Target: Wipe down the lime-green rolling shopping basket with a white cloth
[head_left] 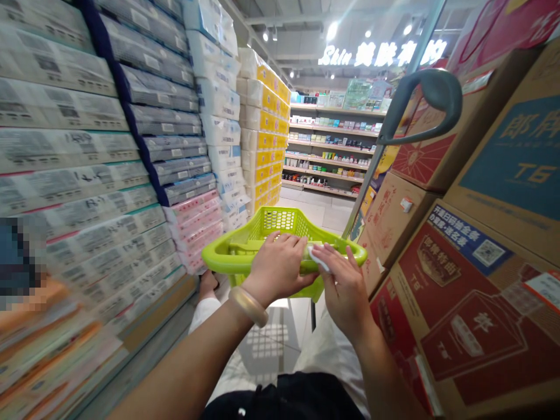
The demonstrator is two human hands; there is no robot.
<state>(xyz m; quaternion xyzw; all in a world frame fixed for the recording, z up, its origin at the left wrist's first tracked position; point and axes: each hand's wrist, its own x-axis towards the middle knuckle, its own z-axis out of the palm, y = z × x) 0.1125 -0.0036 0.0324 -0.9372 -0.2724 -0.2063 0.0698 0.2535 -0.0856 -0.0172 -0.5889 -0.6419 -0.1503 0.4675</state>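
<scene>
Left hand [280, 262]: grasping green basket [231, 265] rim
Right hand [345, 289]: holding white wad [320, 258], perhaps tissue, against basket
Cartons [476, 315]: right of basket

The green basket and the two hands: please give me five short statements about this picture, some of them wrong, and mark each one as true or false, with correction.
1. The left hand is on the near side of the green basket. True.
2. The bracelet is on the right wrist. False: it is on the left wrist.
3. A small white object shows at the right hand. True.
4. The grey handle rises on the left side of the picture. False: it rises on the right side.
5. The cardboard boxes are stacked on the right side of the picture. True.
</scene>
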